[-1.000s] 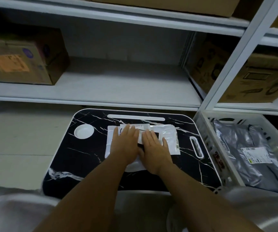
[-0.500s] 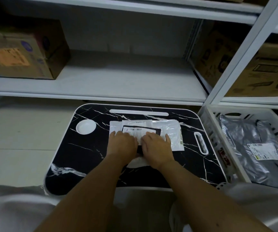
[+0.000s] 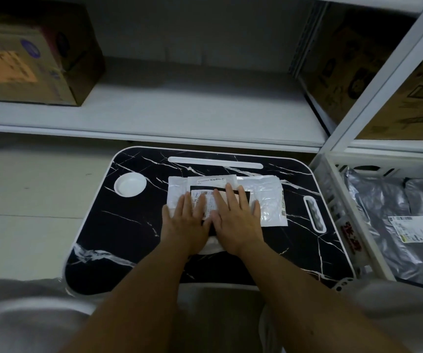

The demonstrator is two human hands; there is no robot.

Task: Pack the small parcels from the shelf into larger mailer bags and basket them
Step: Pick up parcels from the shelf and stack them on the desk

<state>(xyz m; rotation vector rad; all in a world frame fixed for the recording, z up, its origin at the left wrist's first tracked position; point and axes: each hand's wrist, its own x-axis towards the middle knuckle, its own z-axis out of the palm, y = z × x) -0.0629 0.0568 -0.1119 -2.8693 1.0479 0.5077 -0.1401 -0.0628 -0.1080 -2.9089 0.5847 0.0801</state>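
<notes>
A person's two bare forearms reach forward over a black, white-veined marble-pattern lap tray (image 3: 118,240) with a white rim. Both hands lie flat, fingers straight and pressing down, side by side near the tray's centre. The left hand (image 3: 186,222) and the right hand (image 3: 236,217) rest on a small dark parcel with a white printed shipping label (image 3: 201,197). That parcel lies on top of a white plastic mailer bag (image 3: 269,197), which spreads out flat toward three o'clock. A second white label (image 3: 211,180) peeks out at twelve o'clock, just beyond the fingertips; whether it belongs to the mailer or to another parcel is hard to tell. A round white cup recess (image 3: 130,184) sits in the tray at ten o'clock.

At three o'clock, just beside the tray, stands a white plastic slatted basket (image 3: 332,189) holding silver-grey mailer bags (image 3: 383,207), one with a white label facing up. Beyond the tray runs a white metal shelf (image 3: 180,108). A brown cardboard box (image 3: 32,59) sits on it at ten o'clock, and more cardboard boxes (image 3: 409,98) at two o'clock.
</notes>
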